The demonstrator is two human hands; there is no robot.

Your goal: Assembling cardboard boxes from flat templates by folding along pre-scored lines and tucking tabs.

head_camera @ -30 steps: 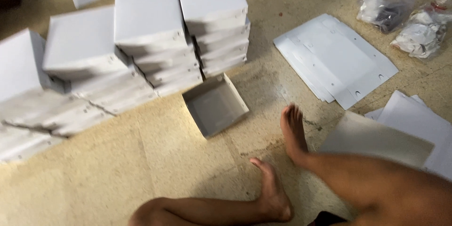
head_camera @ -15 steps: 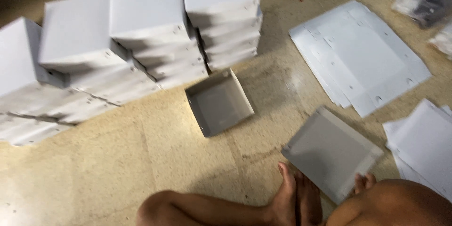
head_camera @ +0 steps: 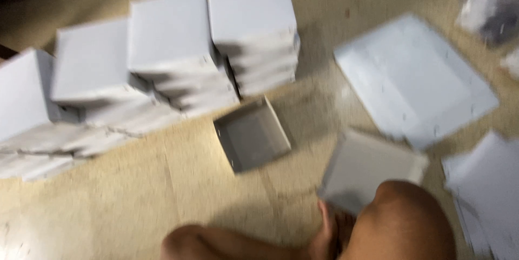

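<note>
Blurrily, white box stacks (head_camera: 167, 60) stand left; an open grey shallow box (head_camera: 251, 135) lies on the floor (head_camera: 108, 200); rightward, a grey tray (head_camera: 367, 168) now sits higher above the knee (head_camera: 400, 222); neither hand shows, grip untellable.

I have one view only, from the camera on my head, so no second view shares any of the scene. It looks steeply down and a little forward at the floor (head_camera: 108, 206) in front of me. My knee (head_camera: 403, 222) and foot (head_camera: 327, 238) fill the bottom edge, very near the lens. The open box tray (head_camera: 251, 134) sits near the middle, further off. The stacks of white boxes (head_camera: 173, 60) run across the upper left and the flat white sheets (head_camera: 413, 79) lie at upper right, farthest away. The picture is smeared, probably from my head moving, so edges are soft.
</note>
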